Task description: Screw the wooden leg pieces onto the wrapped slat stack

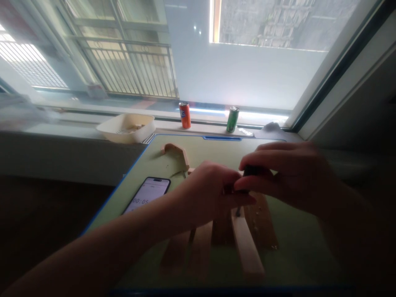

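My right hand (281, 169) pinches the black handle (252, 170) of a dark-handled tool between thumb and fingers. Just below and to the left, my left hand (213, 187) closes around the lower part of the same tool, hiding most of it. A thin metal end (238, 212) comes out under the fingers and meets the top of a pale wooden strip (249, 247). This strip lies lengthwise toward me, its far end over a brown board (264, 222) with small shavings on it. The tool's exact kind is hidden by my hands.
Left of the strip lie wooden pieces (199, 251), partly in shadow. A phone (151, 192) showing a timer and a curved wooden piece (177, 152) rest on the green table (207, 152). Behind stand a cream basket (126, 128), an orange can (185, 116) and a green can (232, 119).
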`<state>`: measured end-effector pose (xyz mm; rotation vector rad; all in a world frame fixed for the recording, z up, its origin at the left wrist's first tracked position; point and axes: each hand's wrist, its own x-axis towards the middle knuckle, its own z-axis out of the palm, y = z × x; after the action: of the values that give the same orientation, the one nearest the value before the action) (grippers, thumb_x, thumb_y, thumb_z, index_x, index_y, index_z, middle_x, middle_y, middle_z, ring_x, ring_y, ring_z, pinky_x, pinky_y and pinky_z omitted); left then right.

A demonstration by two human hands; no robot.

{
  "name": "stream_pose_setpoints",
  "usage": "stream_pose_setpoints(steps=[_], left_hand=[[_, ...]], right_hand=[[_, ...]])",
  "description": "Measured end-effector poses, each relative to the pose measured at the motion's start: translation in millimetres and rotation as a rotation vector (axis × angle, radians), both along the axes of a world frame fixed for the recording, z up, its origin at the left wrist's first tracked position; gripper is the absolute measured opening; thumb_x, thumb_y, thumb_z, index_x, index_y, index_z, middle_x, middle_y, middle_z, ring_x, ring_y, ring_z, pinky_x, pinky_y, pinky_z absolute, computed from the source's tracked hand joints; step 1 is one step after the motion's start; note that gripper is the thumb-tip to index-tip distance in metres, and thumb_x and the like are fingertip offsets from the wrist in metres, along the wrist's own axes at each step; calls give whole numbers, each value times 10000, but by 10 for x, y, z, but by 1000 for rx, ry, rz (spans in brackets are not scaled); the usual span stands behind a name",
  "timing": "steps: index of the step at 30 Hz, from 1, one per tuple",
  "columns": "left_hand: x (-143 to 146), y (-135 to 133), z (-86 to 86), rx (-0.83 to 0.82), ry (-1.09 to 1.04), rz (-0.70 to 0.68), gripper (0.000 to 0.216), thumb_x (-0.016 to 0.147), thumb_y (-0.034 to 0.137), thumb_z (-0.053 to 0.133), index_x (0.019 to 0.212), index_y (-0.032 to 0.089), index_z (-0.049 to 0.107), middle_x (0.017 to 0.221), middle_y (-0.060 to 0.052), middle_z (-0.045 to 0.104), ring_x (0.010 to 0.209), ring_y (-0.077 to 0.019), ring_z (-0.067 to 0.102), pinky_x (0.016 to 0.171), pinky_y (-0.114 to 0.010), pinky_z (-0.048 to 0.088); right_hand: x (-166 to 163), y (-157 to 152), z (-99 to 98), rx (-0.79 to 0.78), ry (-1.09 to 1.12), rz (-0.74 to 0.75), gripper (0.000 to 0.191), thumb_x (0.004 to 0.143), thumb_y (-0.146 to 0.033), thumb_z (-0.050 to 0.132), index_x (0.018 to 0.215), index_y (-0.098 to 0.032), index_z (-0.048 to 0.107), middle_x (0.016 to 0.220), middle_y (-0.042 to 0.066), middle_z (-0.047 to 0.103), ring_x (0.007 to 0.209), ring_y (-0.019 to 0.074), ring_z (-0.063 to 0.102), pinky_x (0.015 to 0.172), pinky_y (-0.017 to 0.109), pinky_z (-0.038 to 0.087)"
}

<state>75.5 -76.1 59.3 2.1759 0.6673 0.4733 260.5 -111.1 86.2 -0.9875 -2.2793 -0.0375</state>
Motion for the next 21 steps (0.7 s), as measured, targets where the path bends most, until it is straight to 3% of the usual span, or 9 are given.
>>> stream_pose_setpoints(steps=[4, 7, 9, 12, 16, 21], left_hand=[[-44, 74, 43, -10, 101, -127, 192, 789, 315, 558, 810, 144, 641, 651, 30, 549, 609, -76, 470, 571, -173, 375], [-79, 89, 43, -2, 137, -158, 231, 813, 333, 518, 864, 149, 650, 681, 12, 588, 608, -84, 495, 555, -181, 375], [-88, 67, 46, -10, 127, -127, 250, 793, 369, 541, 853, 154, 651, 681, 9, 598, 595, -85, 502, 531, -178, 369], [-76, 14, 54, -26, 102, -44, 296, 709, 430, 627, 819, 156, 644, 673, 16, 596, 587, -89, 501, 514, -176, 363], [-55, -17, 42, 37, 60, -17, 257, 741, 404, 600, 756, 150, 631, 613, 39, 544, 584, -80, 471, 529, -172, 358], [-78, 44, 24, 58, 73, -132, 215, 800, 334, 535, 789, 141, 630, 658, 25, 561, 615, -83, 478, 564, -179, 367]], right_hand=[[-6, -38, 18, -85, 16, 145, 167, 795, -285, 598, 917, -191, 662, 885, 30, 648, 710, 107, 582, 614, 215, 448], [27, -60, 47, -171, 6, 211, 242, 841, -173, 520, 1060, -204, 618, 1002, 44, 628, 807, 111, 591, 675, 216, 460], [40, -56, 53, -183, -2, 215, 246, 842, -174, 520, 1068, -203, 613, 990, 45, 626, 802, 111, 588, 675, 218, 460], [23, -39, 41, -126, 3, 119, 161, 796, -267, 599, 930, -189, 642, 853, 26, 627, 711, 107, 569, 621, 219, 450], [-54, -49, 2, -114, 17, -11, 252, 714, -400, 663, 778, -163, 607, 655, -15, 560, 558, 84, 490, 496, 208, 399], [-62, -79, -12, -160, 7, 136, 272, 779, -298, 617, 1018, -173, 585, 917, 39, 614, 711, 104, 555, 616, 220, 452]])
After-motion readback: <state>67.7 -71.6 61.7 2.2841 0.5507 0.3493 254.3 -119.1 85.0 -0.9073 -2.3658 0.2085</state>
